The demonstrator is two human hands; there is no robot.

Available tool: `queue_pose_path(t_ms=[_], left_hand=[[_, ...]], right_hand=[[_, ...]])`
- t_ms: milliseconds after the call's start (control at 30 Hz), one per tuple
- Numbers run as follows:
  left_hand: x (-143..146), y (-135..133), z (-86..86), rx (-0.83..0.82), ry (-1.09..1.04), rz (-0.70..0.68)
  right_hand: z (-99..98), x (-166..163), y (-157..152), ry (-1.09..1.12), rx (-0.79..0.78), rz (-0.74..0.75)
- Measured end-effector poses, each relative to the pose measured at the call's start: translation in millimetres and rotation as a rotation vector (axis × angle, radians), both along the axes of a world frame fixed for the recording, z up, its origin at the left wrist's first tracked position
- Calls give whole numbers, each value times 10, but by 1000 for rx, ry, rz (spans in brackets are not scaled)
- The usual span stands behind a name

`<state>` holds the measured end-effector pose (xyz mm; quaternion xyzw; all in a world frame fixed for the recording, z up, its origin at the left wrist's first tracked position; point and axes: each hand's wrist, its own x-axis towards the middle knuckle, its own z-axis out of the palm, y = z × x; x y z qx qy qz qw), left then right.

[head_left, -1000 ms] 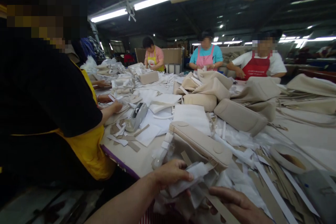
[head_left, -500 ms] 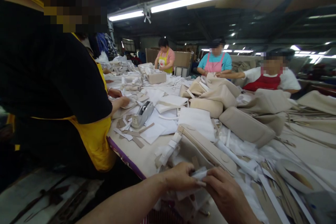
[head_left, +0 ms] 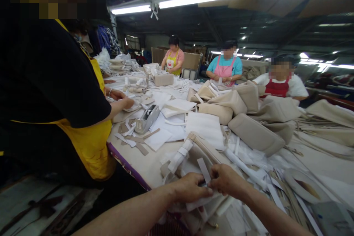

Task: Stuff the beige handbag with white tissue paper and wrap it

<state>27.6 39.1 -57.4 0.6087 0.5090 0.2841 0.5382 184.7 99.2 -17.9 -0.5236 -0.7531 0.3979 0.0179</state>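
The table (head_left: 155, 156) spreads across the view, its purple edge running down toward the near side. At the left a worker in a black top and yellow apron (head_left: 83, 155) leans over it, forearms above the clutter. A heap of beige bags (head_left: 232, 97) fills the middle and right, with three aproned workers beyond it.

Nearest the wearer lies one beige bag (head_left: 211, 147), tipped on its side, base panel slanting away to the right; a handle wrapped in white (head_left: 179, 156) stands at its left. The bag is just beyond the hands and partly hidden by them. A wide roll (head_left: 305, 185) rests well to the right, near long loose strips.

The left hand (head_left: 190, 188) is curled, thumb and fingers closed on white wrapping (head_left: 197, 203) at the bag's near side, though its grip is partly hidden. The right hand (head_left: 226, 180) comes in from the right, fingertips pinching the lower end of a pale strip (head_left: 204, 169). The two hands almost meet there. The strip sticks up between them, tilted left, in front of the bag. A grey tape dispenser (head_left: 147, 120) sits farther off, left of the bag.
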Motion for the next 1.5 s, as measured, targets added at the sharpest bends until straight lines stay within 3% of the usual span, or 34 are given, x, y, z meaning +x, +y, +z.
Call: queue_pose_path(t_ms=[167, 333, 567, 1000, 1133, 1300, 1500], left_hand=[[76, 7, -41, -206, -172, 62], [122, 8, -74, -261, -184, 81], [55, -6, -79, -171, -167, 49], [2, 26, 42, -258, -201, -38], [12, 28, 32, -283, -219, -28], [48, 71, 20, -354, -149, 2], [157, 85, -18, -206, -66, 106]], right_hand=[[56, -71, 149, -38, -202, 23], [88, -92, 288, -63, -375, 83], [133, -139, 275, -2, -309, 161], [146, -137, 315, -24, -280, 263], [94, -126, 307, -76, -164, 293], [68, -105, 215, -98, 220, 318], [-19, 66, 42, -34, 523, 424]])
